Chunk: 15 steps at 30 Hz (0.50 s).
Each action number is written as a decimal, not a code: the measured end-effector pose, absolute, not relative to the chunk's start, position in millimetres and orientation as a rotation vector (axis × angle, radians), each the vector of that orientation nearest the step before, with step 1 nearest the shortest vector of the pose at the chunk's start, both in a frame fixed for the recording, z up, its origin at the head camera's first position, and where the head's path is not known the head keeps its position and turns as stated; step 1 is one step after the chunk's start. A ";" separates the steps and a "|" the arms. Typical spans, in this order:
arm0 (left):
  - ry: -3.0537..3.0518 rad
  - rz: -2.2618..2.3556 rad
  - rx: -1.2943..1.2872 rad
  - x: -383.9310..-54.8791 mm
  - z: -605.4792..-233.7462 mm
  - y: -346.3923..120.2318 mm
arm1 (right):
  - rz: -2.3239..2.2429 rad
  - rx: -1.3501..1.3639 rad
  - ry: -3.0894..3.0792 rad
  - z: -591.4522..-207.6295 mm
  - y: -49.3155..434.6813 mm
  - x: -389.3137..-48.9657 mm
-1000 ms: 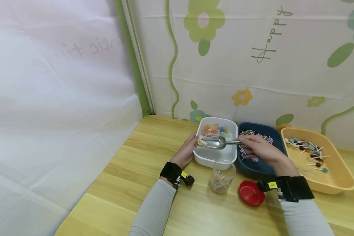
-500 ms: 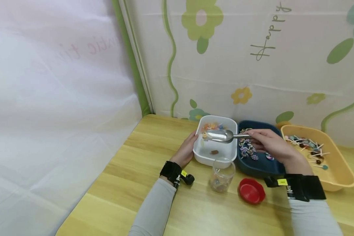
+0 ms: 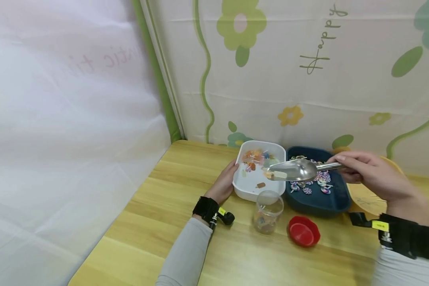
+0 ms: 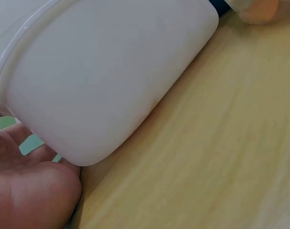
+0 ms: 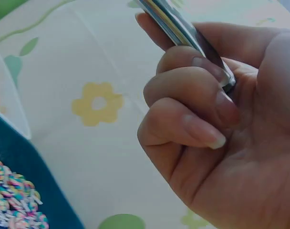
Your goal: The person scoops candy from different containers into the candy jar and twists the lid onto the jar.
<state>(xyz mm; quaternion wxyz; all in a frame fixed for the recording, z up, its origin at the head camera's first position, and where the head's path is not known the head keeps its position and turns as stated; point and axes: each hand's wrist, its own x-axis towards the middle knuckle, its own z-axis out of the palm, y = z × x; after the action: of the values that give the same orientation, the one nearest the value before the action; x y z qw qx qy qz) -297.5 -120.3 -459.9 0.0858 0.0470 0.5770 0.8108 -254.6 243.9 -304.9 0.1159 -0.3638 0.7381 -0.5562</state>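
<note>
My right hand grips the thin handle of a metal scoop, fingers curled round it in the right wrist view. The scoop hangs level above the seam between a white tray and a navy tray. A cream piece and an orange bit show at its mouth. My left hand holds the white tray's left side; in the left wrist view its fingers lie partly behind the wall. Small candy-like pieces lie in that tray, with a brown popsicle-shaped piece nearer the front.
In front stands a clear cup with small pieces at its bottom. Beside it lies a red lid. Swirled lollipops fill part of the navy tray. A yellow tray is partly hidden by my right arm. A printed curtain hangs behind.
My right hand has moved right with the scoop, from over the white tray toward the navy one. My left hand stays on the white tray. The brown piece came into sight as the scoop moved away.
</note>
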 end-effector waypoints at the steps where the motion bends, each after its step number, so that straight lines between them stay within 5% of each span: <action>1: 1.721 2.418 0.144 -297.4 -459.8 -120.6 | -1.610 -1.064 2.199 -302.8 245.3 -252.4; 15: 1.707 2.410 0.163 -297.6 -458.8 -120.8 | -1.193 -0.963 2.589 -279.5 248.9 -230.9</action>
<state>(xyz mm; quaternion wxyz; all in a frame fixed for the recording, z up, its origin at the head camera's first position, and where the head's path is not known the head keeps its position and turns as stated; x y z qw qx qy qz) -297.6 -120.8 -458.8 0.0916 0.0548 0.5747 0.8114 -230.9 248.9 -279.5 0.0665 -0.3194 0.8585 -0.3956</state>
